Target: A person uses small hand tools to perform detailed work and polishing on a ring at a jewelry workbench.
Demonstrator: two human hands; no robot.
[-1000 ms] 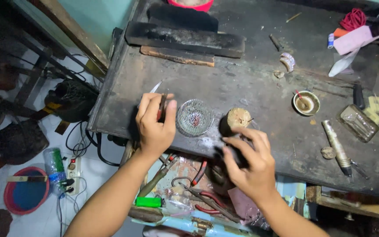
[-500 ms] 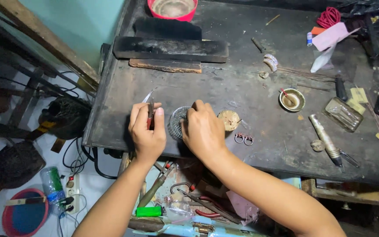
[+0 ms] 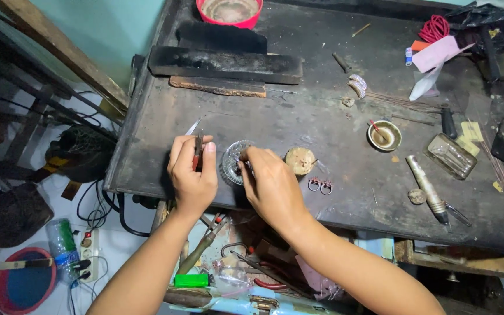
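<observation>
My left hand (image 3: pixel 192 175) grips a pair of small red-handled pliers (image 3: pixel 196 146), whose metal tips stick out past my fingers toward the far left. My right hand (image 3: pixel 270 185) reaches with pinched fingertips into a small clear glass dish (image 3: pixel 231 160) just right of the left hand; what the fingers pinch is hidden. A round wooden block (image 3: pixel 300 160) stands right of the dish. Two small rings (image 3: pixel 320 185) lie together on the dark worn workbench (image 3: pixel 298 111), just past my right hand.
Dark flat blocks (image 3: pixel 226 64) and a red bowl (image 3: pixel 229 10) lie at the back. A small round dish with a red stick (image 3: pixel 384 135), a metal torch-like tool (image 3: pixel 427 189), a clear rectangular container (image 3: pixel 451 156) and red wire (image 3: pixel 434 28) are to the right. Tools fill a drawer (image 3: pixel 228 274) below.
My right hand moved from the bench's front edge left to the glass dish, and the two rings now lie uncovered on the bench. My left hand kept hold of the pliers.
</observation>
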